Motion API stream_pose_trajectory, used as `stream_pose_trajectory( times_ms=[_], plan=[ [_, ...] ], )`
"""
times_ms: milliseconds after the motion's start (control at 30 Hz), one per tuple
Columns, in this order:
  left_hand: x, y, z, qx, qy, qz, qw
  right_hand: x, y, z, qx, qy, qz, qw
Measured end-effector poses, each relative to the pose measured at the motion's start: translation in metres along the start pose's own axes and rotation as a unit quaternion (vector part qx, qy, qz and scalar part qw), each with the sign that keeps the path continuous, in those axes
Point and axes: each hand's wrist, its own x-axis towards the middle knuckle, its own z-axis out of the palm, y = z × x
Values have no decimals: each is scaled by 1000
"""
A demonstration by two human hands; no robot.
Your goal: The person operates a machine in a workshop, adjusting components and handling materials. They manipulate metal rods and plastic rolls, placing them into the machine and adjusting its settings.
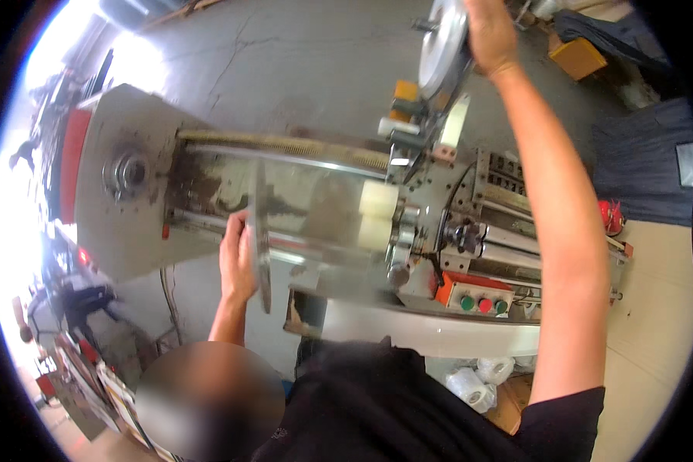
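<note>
My left hand (239, 258) grips a thin grey metal disc (260, 239), seen nearly edge-on and upright above the bed of a lathe-like machine (123, 219). The fingers behind the disc are partly hidden. At the top, my right hand (491, 38) is against the rim of a silver handwheel (443, 46), and its fingertips run out of the picture. A small crank handle sticks out from the wheel's left side. Two cream rollers (379, 199) sit to the right of the disc, mounted by the metal spindle parts (406, 231).
An orange control box (481, 295) with green and red buttons sits at the machine's near right. Plastic-wrapped rolls (473, 389) lie below it. A yellow box (577, 59) and dark cloth (643, 158) are at the far right. Cluttered equipment (85, 385) stands at the lower left.
</note>
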Motion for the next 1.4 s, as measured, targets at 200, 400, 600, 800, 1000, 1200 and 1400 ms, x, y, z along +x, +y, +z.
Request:
stream_pose_trajectory(
  times_ms=[200, 400, 600, 800, 1000, 1200, 1400],
  plan=[
    [-160, -48, 15, 378, 28, 32, 925, -11, -9, -1, -64, -6, 5, 998],
    [-229, -110, 48, 440, -49, -27, 896, -11, -30, -13, -96, -7, 2, 995],
    [-231, -128, 87, 428, -22, -14, 903, -6, -37, -11, -103, -9, -10, 995],
    [-208, -118, 97, 513, -69, -9, 856, -1, -46, -22, -125, -6, -5, 992],
    [-79, -16, 108, 309, -46, 211, 926, 8, -64, -22, -204, 13, -33, 978],
    [114, 141, 188, -11, -149, 234, 961, 1, -35, -6, -23, -23, 22, 999],
    [168, 188, 228, -62, -275, 203, 938, 3, -28, -12, -63, 0, -9, 998]
  ],
)
